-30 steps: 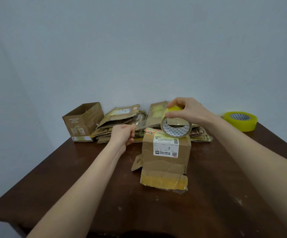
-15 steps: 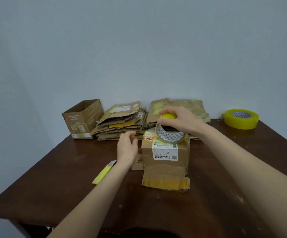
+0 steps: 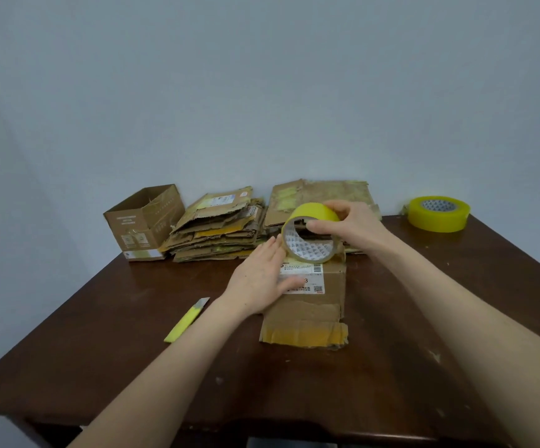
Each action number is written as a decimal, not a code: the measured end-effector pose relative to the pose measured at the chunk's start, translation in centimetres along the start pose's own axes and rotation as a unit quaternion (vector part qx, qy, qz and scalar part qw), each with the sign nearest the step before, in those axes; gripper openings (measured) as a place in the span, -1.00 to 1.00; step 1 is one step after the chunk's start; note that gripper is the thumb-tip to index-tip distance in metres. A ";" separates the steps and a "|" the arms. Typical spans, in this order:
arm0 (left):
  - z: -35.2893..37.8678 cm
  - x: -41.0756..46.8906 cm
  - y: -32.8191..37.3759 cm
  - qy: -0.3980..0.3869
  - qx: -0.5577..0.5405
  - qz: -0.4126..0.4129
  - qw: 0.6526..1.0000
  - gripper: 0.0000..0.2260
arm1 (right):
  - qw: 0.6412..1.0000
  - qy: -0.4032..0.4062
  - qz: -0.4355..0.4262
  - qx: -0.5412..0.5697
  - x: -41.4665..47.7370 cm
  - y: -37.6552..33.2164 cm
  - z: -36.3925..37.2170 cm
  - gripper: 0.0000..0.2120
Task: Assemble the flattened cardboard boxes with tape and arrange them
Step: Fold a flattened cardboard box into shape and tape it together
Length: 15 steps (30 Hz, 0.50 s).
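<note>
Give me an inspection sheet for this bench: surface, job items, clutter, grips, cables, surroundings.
surface: dark wooden table, scuffed, with pale flecks.
job's things: labelled box at centre, taped flap toward the camera; tape roll at its top edge; flattened cardboard stack and larger flat sheets at the back; open box back left.
clutter: yellow utility knife left of the labelled box; spare tape roll at the back right.
grips: left hand flat on the labelled box; right hand holds the tape roll.
cables: nothing seen.
surroundings: plain pale wall.
</note>
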<state>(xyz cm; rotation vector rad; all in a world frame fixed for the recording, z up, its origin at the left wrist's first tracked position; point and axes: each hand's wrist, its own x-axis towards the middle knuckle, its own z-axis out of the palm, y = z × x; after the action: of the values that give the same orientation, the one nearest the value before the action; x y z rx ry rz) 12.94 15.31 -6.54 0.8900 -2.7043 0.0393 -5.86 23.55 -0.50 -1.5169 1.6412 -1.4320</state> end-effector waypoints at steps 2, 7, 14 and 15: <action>-0.2 -0.2 0.2 -0.022 0.022 -0.012 0.999 -0.25 | 0.999 0.013 -0.006 -0.045 0.2 -0.7 -1.1 -0.68; -0.3 -0.3 0.2 -0.026 0.011 -0.007 1.000 -0.31 | 0.993 -0.004 0.005 -0.116 -0.2 -1.3 -3.7 -0.77; -1.2 -0.7 0.8 -0.039 0.031 0.000 0.999 -0.48 | 0.981 -0.018 -0.002 -0.191 0.3 -1.6 -3.3 -0.77; -1.4 -0.5 1.4 -0.039 0.057 -0.001 0.998 -0.46 | 0.979 -0.021 -0.005 -0.202 0.4 -1.5 -3.1 -0.75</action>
<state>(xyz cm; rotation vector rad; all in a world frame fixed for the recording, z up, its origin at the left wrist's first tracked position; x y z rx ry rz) 12.88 16.94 -5.21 0.9455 -2.7976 0.1625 -8.05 24.54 2.02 -1.7549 1.9878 -1.1049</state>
